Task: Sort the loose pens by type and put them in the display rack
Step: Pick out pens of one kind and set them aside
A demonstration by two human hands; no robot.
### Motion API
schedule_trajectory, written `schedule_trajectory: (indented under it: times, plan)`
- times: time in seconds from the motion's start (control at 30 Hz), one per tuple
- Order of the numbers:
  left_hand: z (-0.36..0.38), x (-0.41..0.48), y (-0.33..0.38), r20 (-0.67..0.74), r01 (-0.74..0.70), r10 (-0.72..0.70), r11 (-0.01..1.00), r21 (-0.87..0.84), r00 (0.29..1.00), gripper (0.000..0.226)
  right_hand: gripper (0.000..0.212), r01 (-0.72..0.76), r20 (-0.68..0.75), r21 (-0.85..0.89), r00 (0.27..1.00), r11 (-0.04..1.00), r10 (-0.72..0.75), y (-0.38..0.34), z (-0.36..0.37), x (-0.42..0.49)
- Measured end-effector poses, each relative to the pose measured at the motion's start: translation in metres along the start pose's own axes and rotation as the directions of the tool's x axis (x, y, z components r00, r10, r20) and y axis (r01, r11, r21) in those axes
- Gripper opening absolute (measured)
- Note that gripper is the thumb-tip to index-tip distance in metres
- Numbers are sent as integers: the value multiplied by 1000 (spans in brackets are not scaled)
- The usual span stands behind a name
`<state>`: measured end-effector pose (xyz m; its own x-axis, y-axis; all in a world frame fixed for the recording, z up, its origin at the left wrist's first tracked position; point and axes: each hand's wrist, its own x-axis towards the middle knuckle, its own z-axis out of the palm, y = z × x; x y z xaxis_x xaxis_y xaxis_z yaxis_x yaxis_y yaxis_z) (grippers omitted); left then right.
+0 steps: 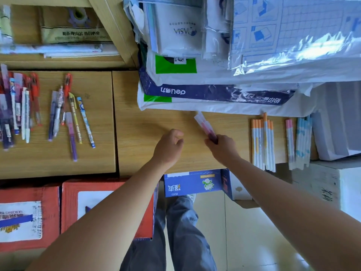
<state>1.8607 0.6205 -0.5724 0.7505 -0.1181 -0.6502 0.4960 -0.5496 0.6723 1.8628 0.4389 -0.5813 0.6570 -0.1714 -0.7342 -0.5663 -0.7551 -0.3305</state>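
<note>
**Head view: right grip holding pink pens over the wooden surface, left grip holding nothing**

Right grip (222,146) is closed around the near end of the pink pens (205,126). They slant away to the far left, and their pale tips reach toward the white and blue paper package (214,94); motion blur hides how many pens there are. Left grip (169,146) hovers just left of the right grip, apart from it, with its fingers loosely curled and nothing in them. Both are above the middle wooden surface (146,118).

To the right on the same surface lie three sorted rows, side by side and roughly parallel: orange-capped pens (262,141), then pink-capped pens (290,141), then blue-capped pens (303,141), the last row next to a white box (332,133).

On the left surface (93,159) a loose fan of mixed pens (72,118) lies spread out, and a denser heap of mixed pens (17,108) sits at the left edge of the view.

Nearer the person, below the surfaces, stand red cartons (68,202) and a blue carton (193,184).
</note>
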Motion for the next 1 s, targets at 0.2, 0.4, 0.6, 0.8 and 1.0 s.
schedule_trajectory:
  times: [0.2, 0.4, 0.6, 0.8, 1.0]
  plan:
    - [41, 12, 14, 78, -22, 15, 995, 94, 997, 35, 29, -104, -39, 37, 994, 994, 105, 36, 5, -5]
    - [58, 18, 21, 100, 103, -85, 977, -186, 991, 63, 31, 67, 92, 68, 993, 995, -73, 28, 11, -11]
    - [43, 26, 17, -122, -28, 11, 989, -145, 993, 59, 15, 152, 240, 168, 952, 974, -189, 15, 11, -10]
    - [42, 28, 15, -23, 1, -4, 990, -140, 1000, 41, 25, 179, 215, 213, 950, 960, -225, 4, 13, -7]
    - [43, 31, 17, -24, -114, 114, 993, 10, 993, 45, 18, 182, 19, 259, 981, 949, -193, 17, 8, -6]
